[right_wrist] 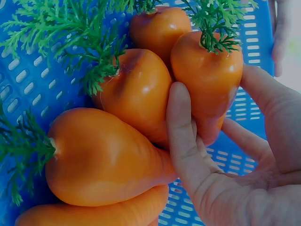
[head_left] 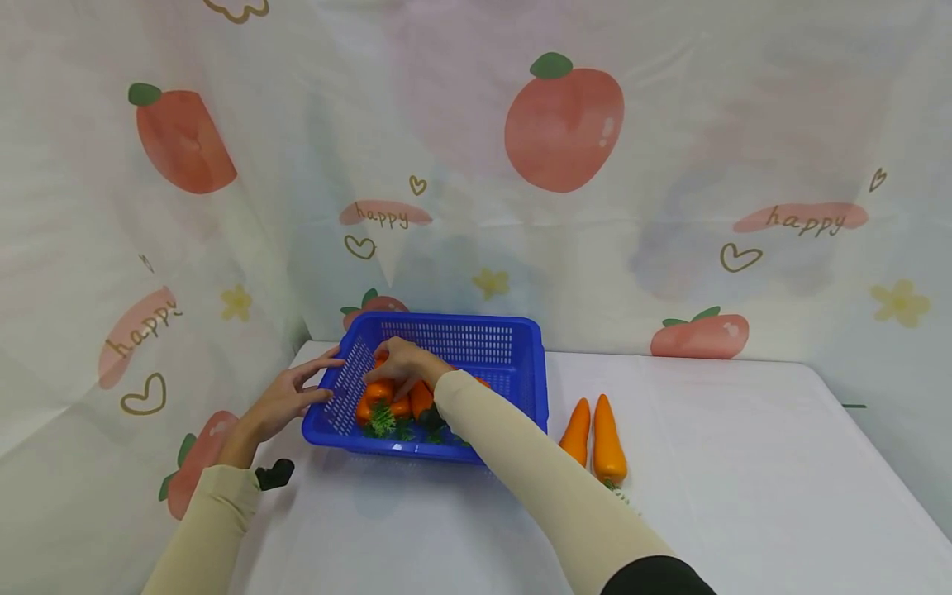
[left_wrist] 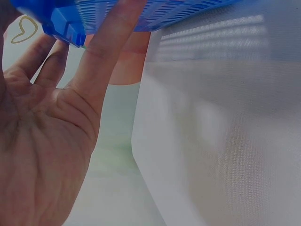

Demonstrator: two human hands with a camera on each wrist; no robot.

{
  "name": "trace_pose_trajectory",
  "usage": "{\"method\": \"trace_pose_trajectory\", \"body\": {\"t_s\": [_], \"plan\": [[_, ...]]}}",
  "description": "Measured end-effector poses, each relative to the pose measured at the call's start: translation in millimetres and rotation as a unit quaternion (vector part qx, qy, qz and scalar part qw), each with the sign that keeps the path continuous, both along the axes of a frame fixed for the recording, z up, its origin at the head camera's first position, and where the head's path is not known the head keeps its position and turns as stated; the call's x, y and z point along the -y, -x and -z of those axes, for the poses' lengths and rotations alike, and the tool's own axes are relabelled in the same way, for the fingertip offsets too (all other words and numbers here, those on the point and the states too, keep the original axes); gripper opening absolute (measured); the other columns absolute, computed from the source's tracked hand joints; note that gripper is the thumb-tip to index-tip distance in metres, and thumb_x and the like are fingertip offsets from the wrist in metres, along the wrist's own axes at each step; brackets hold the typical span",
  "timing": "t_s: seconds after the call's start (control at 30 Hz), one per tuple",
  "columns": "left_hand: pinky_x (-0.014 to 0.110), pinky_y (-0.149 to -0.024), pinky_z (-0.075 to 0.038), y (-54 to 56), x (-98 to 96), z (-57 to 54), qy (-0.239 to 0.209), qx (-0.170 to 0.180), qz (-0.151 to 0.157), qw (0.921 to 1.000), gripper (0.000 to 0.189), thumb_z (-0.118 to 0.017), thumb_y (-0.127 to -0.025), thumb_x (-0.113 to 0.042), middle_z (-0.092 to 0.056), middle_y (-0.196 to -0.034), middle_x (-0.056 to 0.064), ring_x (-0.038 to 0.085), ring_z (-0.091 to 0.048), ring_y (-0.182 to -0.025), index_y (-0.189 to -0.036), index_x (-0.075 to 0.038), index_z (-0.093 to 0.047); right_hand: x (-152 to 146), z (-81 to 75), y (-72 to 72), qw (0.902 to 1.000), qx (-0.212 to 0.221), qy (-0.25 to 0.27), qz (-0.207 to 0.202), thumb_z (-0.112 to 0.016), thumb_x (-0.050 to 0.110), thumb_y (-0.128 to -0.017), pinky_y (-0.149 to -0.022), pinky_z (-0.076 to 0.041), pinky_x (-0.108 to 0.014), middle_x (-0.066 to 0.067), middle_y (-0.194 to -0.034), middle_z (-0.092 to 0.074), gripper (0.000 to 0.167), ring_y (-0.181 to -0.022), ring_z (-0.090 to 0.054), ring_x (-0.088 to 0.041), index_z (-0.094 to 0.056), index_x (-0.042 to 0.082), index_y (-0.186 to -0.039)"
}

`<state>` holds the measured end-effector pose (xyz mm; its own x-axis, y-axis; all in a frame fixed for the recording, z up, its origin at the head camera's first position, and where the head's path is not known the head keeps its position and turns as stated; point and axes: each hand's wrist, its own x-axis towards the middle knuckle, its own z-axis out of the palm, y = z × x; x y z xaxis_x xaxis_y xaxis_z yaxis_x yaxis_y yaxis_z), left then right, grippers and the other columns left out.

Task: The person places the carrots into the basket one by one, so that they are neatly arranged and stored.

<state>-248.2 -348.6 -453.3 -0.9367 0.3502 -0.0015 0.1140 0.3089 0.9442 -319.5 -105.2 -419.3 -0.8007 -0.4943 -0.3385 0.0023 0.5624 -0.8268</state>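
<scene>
A blue plastic basket (head_left: 476, 322) with slotted walls holds several orange carrots (right_wrist: 103, 155) with feathery green tops. My right hand (head_left: 405, 364) reaches into its left part. In the right wrist view, the thumb and fingers of that hand grip one carrot (right_wrist: 207, 66), whose leafy end points up; other carrots lie beside the fingers. My left hand (head_left: 286, 401) touches the basket's left rim with extended fingers and thumb. In the left wrist view, its palm (left_wrist: 42, 132) faces the camera and the fingertips are partly hidden at the basket's edge.
Two more carrots (head_left: 608, 438) lie on the white tablecloth (head_left: 744, 479) to the right of the basket, partly behind the right sleeve (head_left: 535, 463). A printed curtain (head_left: 461, 124) hangs behind the table and along its left side.
</scene>
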Motion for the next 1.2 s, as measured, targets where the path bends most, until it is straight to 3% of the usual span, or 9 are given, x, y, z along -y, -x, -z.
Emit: {"method": "trace_pose_trajectory", "body": {"t_s": [0.3,0.47,0.73,0.87,0.97,1.1,1.2], "plan": [[0.057,-0.089,-0.058,-0.9,-5.2,-2.1,0.006,-0.002,0.002,1.0,0.056,-0.062,-0.101,-0.011,-0.017,-0.172,0.005,0.056,-0.04,-0.14,-0.155,-0.008,-0.044,-18,-10.6,-3.1,0.9983,-0.007,0.004,-0.058,-0.071,0.029,-0.098,-0.079,-0.063,-0.045,-0.017,-0.151,-0.047,0.067,-0.099,-0.069,-0.029,-0.042,0.006,-0.154],[0.058,-0.091,-0.057,-0.5,-6.2,-0.7,0.005,0.0,0.002,1.0,0.057,-0.063,-0.101,-0.013,-0.017,-0.172,0.004,0.055,-0.031,-0.145,-0.155,-0.009,-0.044,-33,-24.6,-3.1,0.9952,-0.014,0.014,-0.096,-0.071,0.031,-0.098,-0.082,-0.062,-0.049,-0.018,-0.162,-0.034,0.072,-0.111,-0.066,-0.034,-0.037,0.009,-0.158],[0.061,-0.092,-0.056,-3.9,-2.8,-0.3,0.002,-0.004,-0.005,1.0,0.057,-0.063,-0.1,-0.013,-0.017,-0.172,0.007,0.055,-0.03,-0.146,-0.154,-0.006,-0.044,-63,-48.7,-12.3,0.9884,-0.075,0.023,-0.13,-0.072,0.033,-0.097,-0.088,-0.059,-0.055,-0.025,-0.157,-0.038,0.074,-0.14,-0.046,-0.038,-0.034,0.021,-0.16],[0.06,-0.092,-0.056,-5.5,-2.8,-1.5,0.0,-0.005,-0.008,1.0,0.058,-0.064,-0.1,-0.014,-0.017,-0.172,0.008,0.054,-0.028,-0.147,-0.154,-0.006,-0.044,-86,-57.8,-20.3,0.979,-0.143,-0.004,-0.145,-0.071,0.037,-0.097,-0.093,-0.058,-0.049,-0.02,-0.154,-0.045,0.075,-0.135,-0.051,-0.034,-0.034,0.023,-0.161],[0.059,-0.092,-0.056,-5.3,-2.5,-1.7,-0.001,-0.007,-0.005,1.0,0.057,-0.063,-0.101,-0.014,-0.017,-0.172,0.008,0.055,-0.025,-0.148,-0.154,-0.006,-0.044,-107,-63.3,-26.7,0.9694,-0.195,-0.029,-0.147,-0.07,0.042,-0.097,-0.092,-0.057,-0.042,-0.018,-0.149,-0.05,0.075,-0.117,-0.063,-0.029,-0.035,0.023,-0.16],[0.057,-0.091,-0.057,-4.9,-1.9,-0.7,0.002,-0.006,-0.004,1.0,0.057,-0.062,-0.101,-0.014,-0.016,-0.172,0.008,0.055,-0.024,-0.148,-0.154,-0.006,-0.044,-137,-70.2,-37.6,0.9646,-0.223,-0.023,-0.138,-0.072,0.04,-0.096,-0.083,-0.058,-0.036,-0.021,-0.142,-0.053,0.075,-0.094,-0.069,-0.026,-0.037,0.021,-0.159],[0.056,-0.091,-0.057,-4.8,-2.5,0.1,0.004,-0.004,-0.006,1.0,0.057,-0.063,-0.101,-0.014,-0.016,-0.172,0.008,0.055,-0.024,-0.148,-0.155,-0.008,-0.044,-159,-75.3,-47.5,0.9641,-0.233,-0.01,-0.128,-0.073,0.037,-0.096,-0.078,-0.059,-0.033,-0.02,-0.137,-0.054,0.074,-0.09,-0.07,-0.025,-0.038,0.02,-0.159]]}}
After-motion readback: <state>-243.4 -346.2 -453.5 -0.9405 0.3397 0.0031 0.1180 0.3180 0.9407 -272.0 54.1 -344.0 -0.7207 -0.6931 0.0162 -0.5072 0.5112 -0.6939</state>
